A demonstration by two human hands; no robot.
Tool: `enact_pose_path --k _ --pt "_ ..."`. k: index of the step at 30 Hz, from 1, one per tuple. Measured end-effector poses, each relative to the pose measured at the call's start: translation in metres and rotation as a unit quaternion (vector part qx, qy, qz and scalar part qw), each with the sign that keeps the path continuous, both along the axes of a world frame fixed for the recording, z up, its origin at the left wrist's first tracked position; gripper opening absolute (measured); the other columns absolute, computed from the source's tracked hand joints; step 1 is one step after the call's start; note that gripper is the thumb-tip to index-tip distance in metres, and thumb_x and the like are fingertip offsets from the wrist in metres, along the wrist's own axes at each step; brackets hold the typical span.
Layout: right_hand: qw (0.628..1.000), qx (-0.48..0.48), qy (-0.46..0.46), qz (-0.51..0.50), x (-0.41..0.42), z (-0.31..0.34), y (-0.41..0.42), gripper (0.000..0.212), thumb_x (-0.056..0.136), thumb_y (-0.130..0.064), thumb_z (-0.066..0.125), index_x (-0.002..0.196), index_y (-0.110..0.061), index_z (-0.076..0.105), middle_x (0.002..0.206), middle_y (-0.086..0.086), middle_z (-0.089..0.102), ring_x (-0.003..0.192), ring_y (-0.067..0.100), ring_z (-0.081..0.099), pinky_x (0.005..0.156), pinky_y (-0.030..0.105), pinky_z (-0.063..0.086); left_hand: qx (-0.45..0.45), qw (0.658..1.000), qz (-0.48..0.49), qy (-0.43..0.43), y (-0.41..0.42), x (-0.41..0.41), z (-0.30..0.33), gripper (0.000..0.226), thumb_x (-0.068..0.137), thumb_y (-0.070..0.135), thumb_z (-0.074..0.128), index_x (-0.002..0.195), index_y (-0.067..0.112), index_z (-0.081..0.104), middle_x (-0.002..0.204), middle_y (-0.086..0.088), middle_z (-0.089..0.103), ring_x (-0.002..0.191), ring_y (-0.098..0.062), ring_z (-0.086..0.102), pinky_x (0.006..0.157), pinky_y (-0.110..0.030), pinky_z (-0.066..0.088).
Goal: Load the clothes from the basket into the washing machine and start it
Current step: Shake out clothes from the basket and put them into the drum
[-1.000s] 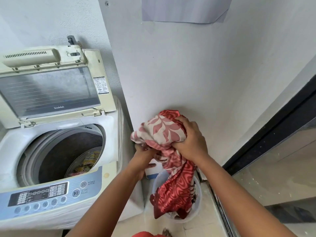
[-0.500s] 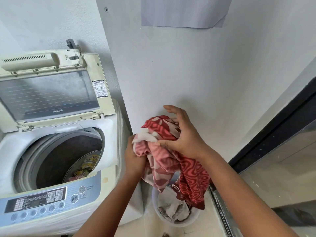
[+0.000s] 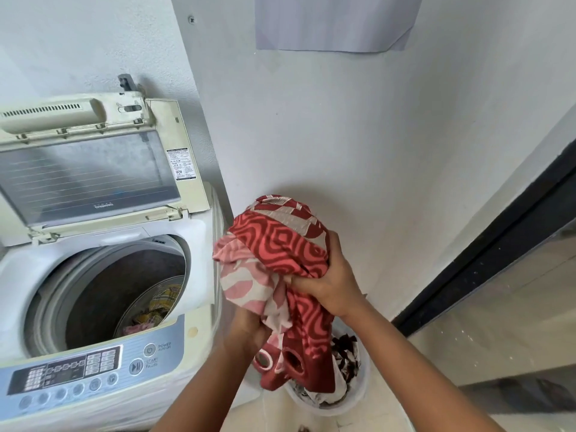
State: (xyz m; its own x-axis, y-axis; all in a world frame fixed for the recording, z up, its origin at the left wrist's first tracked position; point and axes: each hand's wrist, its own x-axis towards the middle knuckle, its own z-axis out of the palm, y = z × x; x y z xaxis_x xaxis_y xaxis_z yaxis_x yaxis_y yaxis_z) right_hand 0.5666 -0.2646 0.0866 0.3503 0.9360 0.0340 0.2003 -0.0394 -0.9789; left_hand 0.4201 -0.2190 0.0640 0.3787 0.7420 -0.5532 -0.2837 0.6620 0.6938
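Cloth, red and patterned, is bunching between both hands above the basket, right of the open washer. Right hand is clenching its top, left hand gripping lower. Looking soft, light and floppy, it needs gathering by its trailing tail.

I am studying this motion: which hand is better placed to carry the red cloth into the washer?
Probably the left hand: it grips the red cloth from below, on the side nearest the open washer. The right hand grips farther away.
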Motion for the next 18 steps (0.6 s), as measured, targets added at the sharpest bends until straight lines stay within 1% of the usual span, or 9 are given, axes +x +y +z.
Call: enact_pose_path --k 4,6,8,9,11,13,14,16,18 --pt "0.996 -0.028 -0.028 -0.085 0.012 0.012 0.004 0.067 0.052 -0.041 0.08 0.111 -0.031 0.051 0.101 -0.012 0.072 0.093 0.008 0.07 0.084 0.033 0.057 0.013 0.989 -0.139 0.047 0.001 -0.005 -0.02 0.03 0.101 0.027 0.05 0.111 0.007 0.07 0.1 -0.012 0.076 0.085 -0.021 0.073 0.074 -0.035 0.06" --pt "0.991 -0.074 -0.079 -0.082 0.027 0.018 0.005 0.061 0.053 -0.04 0.079 0.107 -0.032 0.052 0.098 -0.014 0.07 0.09 0.013 0.069 0.081 0.031 0.054 0.094 0.967 -0.175 0.159 0.007 -0.015 -0.031 0.068 0.088 0.043 0.07 0.143 0.013 0.045 0.125 -0.009 0.067 0.101 -0.018 0.069 0.078 -0.033 0.059" --pt "0.977 -0.135 -0.16 -0.041 0.042 0.023 0.005 0.063 0.056 -0.039 0.082 0.109 -0.032 0.05 0.1 -0.012 0.069 0.09 0.016 0.066 0.08 0.031 0.053 0.248 0.915 -0.177 0.263 0.018 -0.026 -0.038 0.131 0.055 0.063 0.087 0.156 0.028 0.01 0.149 0.001 0.046 0.13 -0.01 0.052 0.098 -0.029 0.051" --pt "0.967 -0.162 -0.197 -0.01 0.048 0.025 0.004 0.065 0.057 -0.039 0.083 0.111 -0.032 0.048 0.101 -0.01 0.068 0.09 0.017 0.066 0.08 0.031 0.053 0.328 0.879 -0.174 0.299 0.023 -0.03 -0.036 0.143 0.047 0.068 0.087 0.156 0.033 0.002 0.157 0.005 0.03 0.142 -0.01 0.037 0.111 -0.034 0.041" --pt "0.952 -0.188 -0.238 0.041 0.053 0.027 0.003 0.069 0.054 -0.041 0.082 0.113 -0.033 0.047 0.102 -0.009 0.067 0.09 0.017 0.066 0.081 0.033 0.055 0.454 0.808 -0.214 0.307 0.033 -0.034 -0.034 0.14 0.048 0.068 0.086 0.155 0.036 0.0 0.157 0.02 0.01 0.15 -0.013 0.016 0.121 -0.039 0.023" --pt "0.947 -0.191 -0.248 0.077 0.05 0.03 0.003 0.073 0.052 -0.043 0.081 0.114 -0.034 0.044 0.104 -0.009 0.066 0.091 0.017 0.066 0.081 0.035 0.056 0.53 0.754 -0.274 0.275 0.036 -0.027 -0.027 0.135 0.054 0.061 0.087 0.155 0.033 0.003 0.153 0.028 0.006 0.152 -0.012 0.01 0.123 -0.039 0.021" --pt "0.945 -0.185 -0.251 0.095 0.048 0.032 0.004 0.074 0.052 -0.043 0.082 0.114 -0.035 0.043 0.104 -0.008 0.065 0.092 0.017 0.065 0.08 0.034 0.056 0.548 0.751 -0.273 0.246 0.034 -0.021 -0.024 0.133 0.056 0.057 0.089 0.156 0.03 0.006 0.156 0.023 0.009 0.151 -0.011 0.014 0.121 -0.037 0.025" --pt "0.948 -0.16 -0.251 0.115 0.043 0.037 0.006 0.075 0.054 -0.039 0.083 0.116 -0.036 0.041 0.105 -0.009 0.065 0.092 0.016 0.065 0.078 0.031 0.055 0.524 0.793 -0.235 0.201 0.032 -0.012 -0.019 0.124 0.057 0.048 0.094 0.152 0.026 0.017 0.153 0.011 0.032 0.141 -0.007 0.039 0.112 -0.031 0.04" --pt "0.956 -0.128 -0.24 0.111 0.041 0.045 0.008 0.081 0.056 -0.036 0.085 0.121 -0.038 0.038 0.107 -0.009 0.064 0.093 0.014 0.065 0.08 0.032 0.055 0.476 0.842 -0.172 0.186 0.029 -0.008 -0.015 0.104 0.053 0.042 0.095 0.137 0.023 0.036 0.128 0.018 0.056 0.119 -0.005 0.06 0.092 -0.03 0.055"
